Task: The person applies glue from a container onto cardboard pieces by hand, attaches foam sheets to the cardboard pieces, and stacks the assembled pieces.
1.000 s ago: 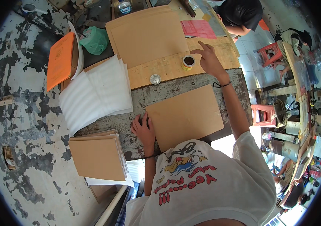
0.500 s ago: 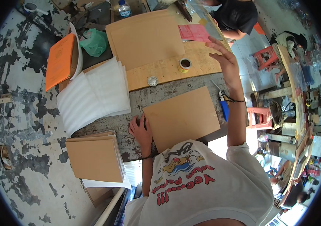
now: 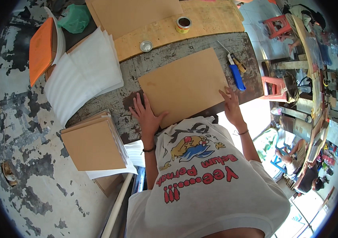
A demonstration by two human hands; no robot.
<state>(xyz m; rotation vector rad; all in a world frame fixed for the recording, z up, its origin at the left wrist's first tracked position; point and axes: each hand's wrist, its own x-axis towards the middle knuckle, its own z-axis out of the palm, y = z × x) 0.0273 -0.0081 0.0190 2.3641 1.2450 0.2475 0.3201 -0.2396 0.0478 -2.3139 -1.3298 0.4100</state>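
Observation:
A brown cardboard sheet point(image 3: 184, 81) lies flat and slightly askew on the worn dark tabletop in front of me. My left hand point(image 3: 146, 116) rests at its left edge, fingers spread over the tabletop and thumb on the sheet's near corner. At the right edge is my right hand point(image 3: 232, 106), its fingers loosely extended with the tips by the sheet's border. Neither hand grips anything. Just beyond the right hand lies a blue-handled tool point(image 3: 237, 77) with a thin metal shaft, beside a yellow-handled tool point(image 3: 238, 63).
An opened can point(image 3: 183, 24) and a round metal lid point(image 3: 146, 46) stand on the wooden board point(image 3: 153, 40). Larger brown sheets point(image 3: 137, 16) lie beyond. To the left are white foam sheets point(image 3: 85, 73), a stack of brown boards point(image 3: 93, 144) and an orange folder point(image 3: 41, 51).
My right hand has come down from its raised place beyond the table's right side to the cardboard's right edge. My left hand's fingers have spread. The view has tilted nearer to me.

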